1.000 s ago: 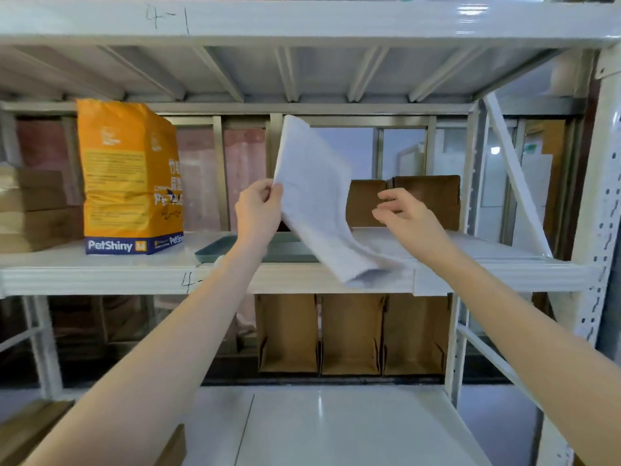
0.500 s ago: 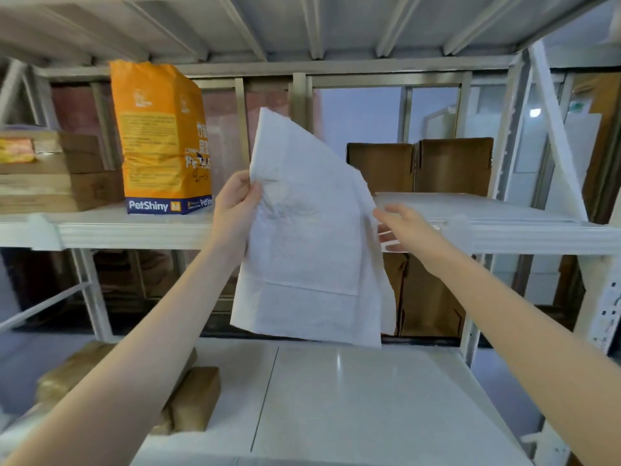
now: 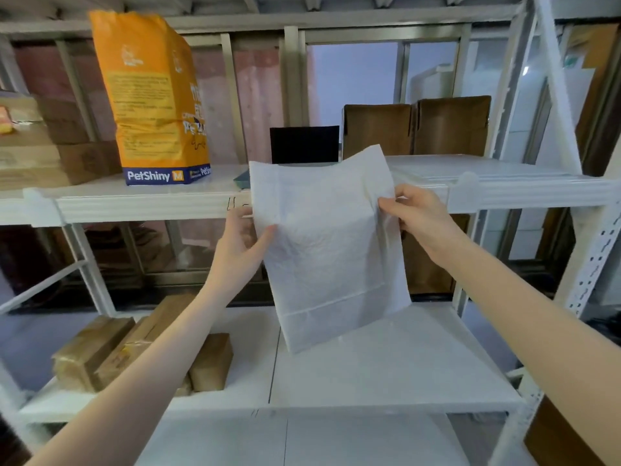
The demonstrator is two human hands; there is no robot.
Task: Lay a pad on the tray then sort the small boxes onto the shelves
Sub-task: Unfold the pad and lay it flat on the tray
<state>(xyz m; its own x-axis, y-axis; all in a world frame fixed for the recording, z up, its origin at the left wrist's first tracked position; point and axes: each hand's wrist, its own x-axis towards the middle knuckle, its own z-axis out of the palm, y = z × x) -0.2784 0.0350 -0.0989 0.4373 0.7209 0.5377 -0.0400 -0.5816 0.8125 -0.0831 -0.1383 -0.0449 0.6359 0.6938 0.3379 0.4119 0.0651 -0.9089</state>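
Matt quilted paper pad

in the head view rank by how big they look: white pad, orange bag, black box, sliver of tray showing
1. pad, though it is held nearest the camera, which may flatter it
2. orange bag, close behind the pad
3. black box
4. tray, mostly hidden behind the pad

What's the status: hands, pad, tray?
Left hand and right hand grip pad. Pad hangs folded before shelf, unlaid. Tray edge peeks behind; nothing blocking.
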